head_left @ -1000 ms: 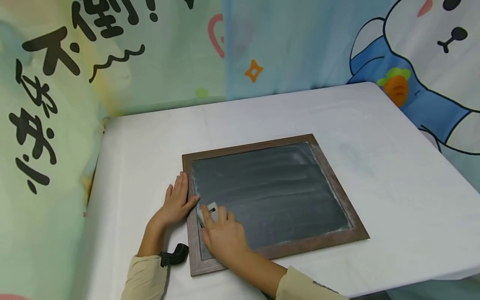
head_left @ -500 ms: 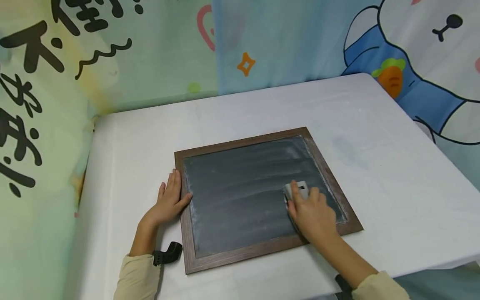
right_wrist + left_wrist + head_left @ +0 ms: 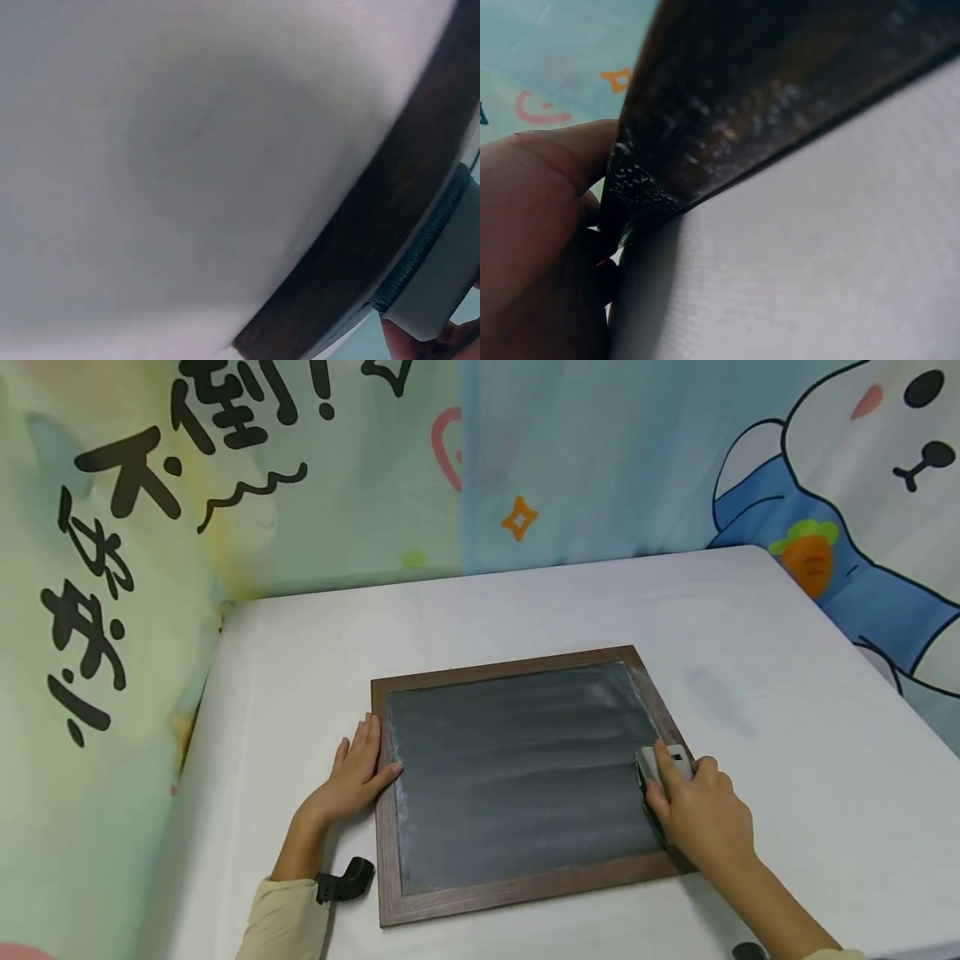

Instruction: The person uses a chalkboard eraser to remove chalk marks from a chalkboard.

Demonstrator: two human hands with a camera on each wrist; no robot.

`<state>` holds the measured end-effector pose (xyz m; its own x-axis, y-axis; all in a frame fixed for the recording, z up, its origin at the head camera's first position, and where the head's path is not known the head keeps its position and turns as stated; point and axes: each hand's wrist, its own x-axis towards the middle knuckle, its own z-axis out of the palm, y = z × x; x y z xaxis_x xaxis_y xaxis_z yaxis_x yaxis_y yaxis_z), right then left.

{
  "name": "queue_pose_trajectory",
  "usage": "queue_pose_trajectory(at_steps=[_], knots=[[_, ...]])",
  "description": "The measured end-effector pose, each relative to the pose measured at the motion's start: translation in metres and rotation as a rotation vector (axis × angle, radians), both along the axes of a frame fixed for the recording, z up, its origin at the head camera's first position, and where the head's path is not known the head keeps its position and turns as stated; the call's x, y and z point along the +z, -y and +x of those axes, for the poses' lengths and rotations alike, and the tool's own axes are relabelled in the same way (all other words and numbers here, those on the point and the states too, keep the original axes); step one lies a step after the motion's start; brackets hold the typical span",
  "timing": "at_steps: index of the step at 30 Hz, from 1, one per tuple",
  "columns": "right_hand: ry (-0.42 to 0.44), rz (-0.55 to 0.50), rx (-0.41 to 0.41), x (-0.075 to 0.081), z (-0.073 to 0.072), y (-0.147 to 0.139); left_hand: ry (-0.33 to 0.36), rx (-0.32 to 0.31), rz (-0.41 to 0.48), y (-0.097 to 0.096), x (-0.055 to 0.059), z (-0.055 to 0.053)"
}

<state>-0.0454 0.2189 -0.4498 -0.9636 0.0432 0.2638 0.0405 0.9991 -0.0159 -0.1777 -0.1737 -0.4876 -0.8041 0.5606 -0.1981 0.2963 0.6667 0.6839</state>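
Observation:
A chalkboard [image 3: 525, 785] in a brown wooden frame lies on the white table, faint chalk streaks across its dark surface. My left hand [image 3: 351, 787] rests along the frame's left side, fingers straight and thumb reaching over the wood. Up close in the left wrist view, the same hand [image 3: 532, 217] is against the board's dark edge. Near the right side of the board, my right hand [image 3: 708, 818] grips a grey chalkboard eraser [image 3: 681, 762], index finger along its top. The right wrist view shows the eraser's teal felt pad [image 3: 427, 244] beside the frame.
White cloth covers the table [image 3: 810, 727], with a faint bluish smudge right of the board. Printed curtains [image 3: 585, 460] hang at the table's far and left edges. A black wrist strap with a mount [image 3: 347, 881] sits at my left wrist.
My right hand has swept the eraser from the board's left side across to its right side. My left hand stays on the frame, while the head view has shifted slightly.

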Motion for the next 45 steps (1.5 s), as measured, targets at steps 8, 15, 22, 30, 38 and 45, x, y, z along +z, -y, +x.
queue_pose_trajectory(at_steps=[8, 15, 22, 30, 38, 45], knots=[[0.008, -0.037, 0.004, 0.003, -0.002, 0.040, -0.004, 0.001, 0.004, -0.002, 0.001, 0.000], [0.009, -0.012, 0.084, 0.001, -0.006, 0.120, -0.008, 0.006, -0.001, -0.002, -0.002, 0.000], [0.033, 0.003, 0.207, 0.001, -0.012, 0.190, -0.008, 0.019, 0.018, 0.000, -0.001, 0.003], [0.150, 0.017, 0.312, 0.006, -0.017, 0.241, -0.015, 0.019, 0.028, -0.002, 0.000, 0.002], [0.208, -0.004, 0.292, 0.008, -0.018, 0.239, -0.006, 0.018, 0.027, -0.004, -0.002, 0.000], [0.150, -0.077, 0.156, 0.005, -0.012, 0.188, 0.009, 0.016, 0.016, -0.001, -0.001, 0.002]])
